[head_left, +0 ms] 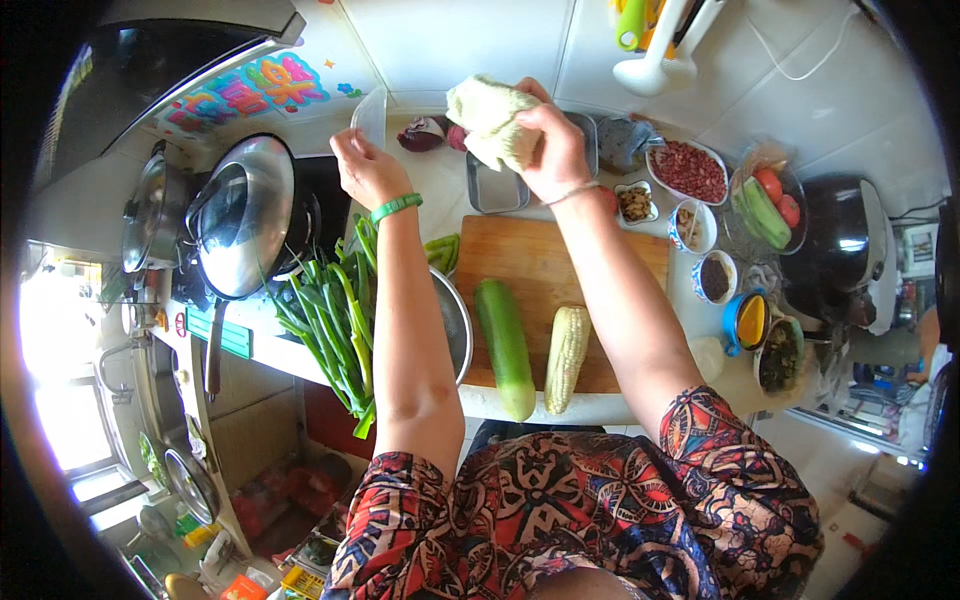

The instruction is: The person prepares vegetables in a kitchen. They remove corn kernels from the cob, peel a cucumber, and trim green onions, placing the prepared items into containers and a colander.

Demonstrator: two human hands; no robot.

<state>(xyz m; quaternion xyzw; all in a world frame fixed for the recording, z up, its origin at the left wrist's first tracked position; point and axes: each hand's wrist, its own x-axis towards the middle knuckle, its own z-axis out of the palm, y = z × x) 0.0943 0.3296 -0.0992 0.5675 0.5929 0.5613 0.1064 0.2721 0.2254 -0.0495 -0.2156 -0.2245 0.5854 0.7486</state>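
Observation:
My left hand [369,169], with a green bangle at the wrist, grips the edge of a clear plastic lid or sheet [371,116] near the wall. In my right hand [555,135] is a crumpled pale green cloth [493,120], raised above a grey rectangular container [498,191]. Below my hands lies a wooden cutting board [517,247]. A green cucumber or squash [504,345] and a husked ear of white corn [568,358] rest side by side on it, both reaching past its front edge. Green onions [330,315] lie left of the board, partly behind my left forearm.
A lidded wok [247,217] stands on the stove at left, its handle pointing forward. A metal strainer [450,322] is partly behind my left arm. At right are a dish of red beans or peanuts [686,171], small bowls [714,277], a vegetable bowl [765,199] and a black cooker [832,232].

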